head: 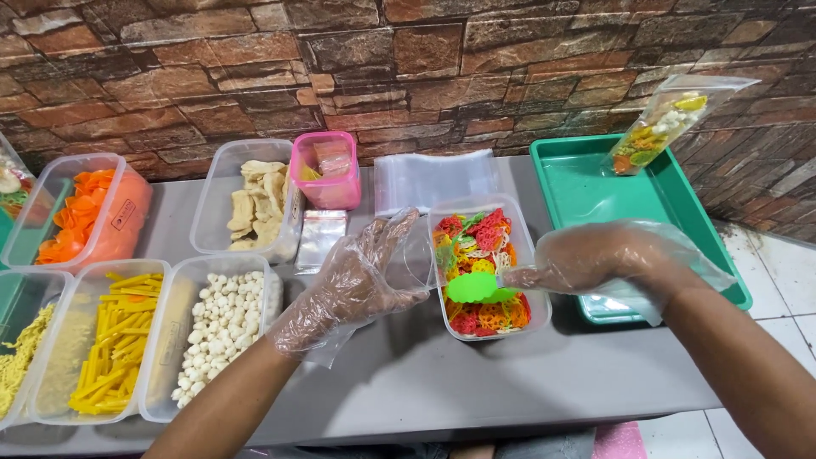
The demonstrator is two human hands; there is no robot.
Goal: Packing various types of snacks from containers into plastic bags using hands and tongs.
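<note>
Holding a green scoop (473,287) over a clear tub (486,265) of red, orange, yellow and green wheel-shaped crackers, the right hand (595,259) has its grip closed on the scoop's handle. The left hand (361,276), also in a thin plastic glove, has an open grip, fingers spread, and rests just beside the tub's left wall; a clear bag seems to hang at its fingers, though I cannot tell for sure. The tub sits mid-surface (442,382), left of a green tray (586,183). A filled bag (659,127) of mixed crackers leans in the tray's far corner. A stack of empty bags (433,178) lies behind the tub, beside a pink box (327,170).
</note>
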